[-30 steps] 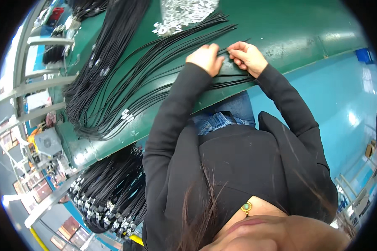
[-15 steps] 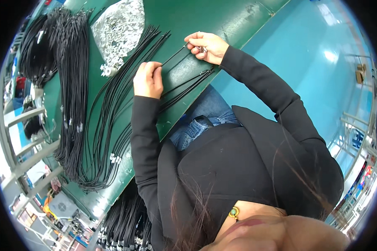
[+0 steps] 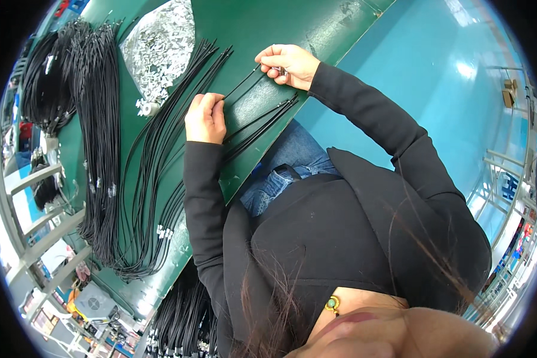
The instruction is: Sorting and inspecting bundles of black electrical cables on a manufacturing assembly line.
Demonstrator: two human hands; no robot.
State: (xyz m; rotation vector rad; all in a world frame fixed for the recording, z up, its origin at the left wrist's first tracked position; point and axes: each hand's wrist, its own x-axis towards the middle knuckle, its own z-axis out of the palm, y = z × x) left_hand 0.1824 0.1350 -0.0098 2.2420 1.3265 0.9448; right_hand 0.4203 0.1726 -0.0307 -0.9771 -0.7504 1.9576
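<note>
One thin black cord (image 3: 240, 89) runs taut between both hands. Right hand (image 3: 287, 64) pinches its metal-tipped end; left hand (image 3: 205, 118), fingers curled together, presses it onto the green table (image 3: 262, 30). Silver foil bag (image 3: 161, 45) lies beyond the left hand.

The cords (image 3: 161, 149) were black and the table (image 3: 262, 36) dark green. The floor (image 3: 435, 77) was teal, the clips (image 3: 158, 45) silver.

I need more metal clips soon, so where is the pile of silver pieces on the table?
In the head view the pile of silver pieces lies at upper left on the green table, beyond the left hand, beside the black cords.
</note>
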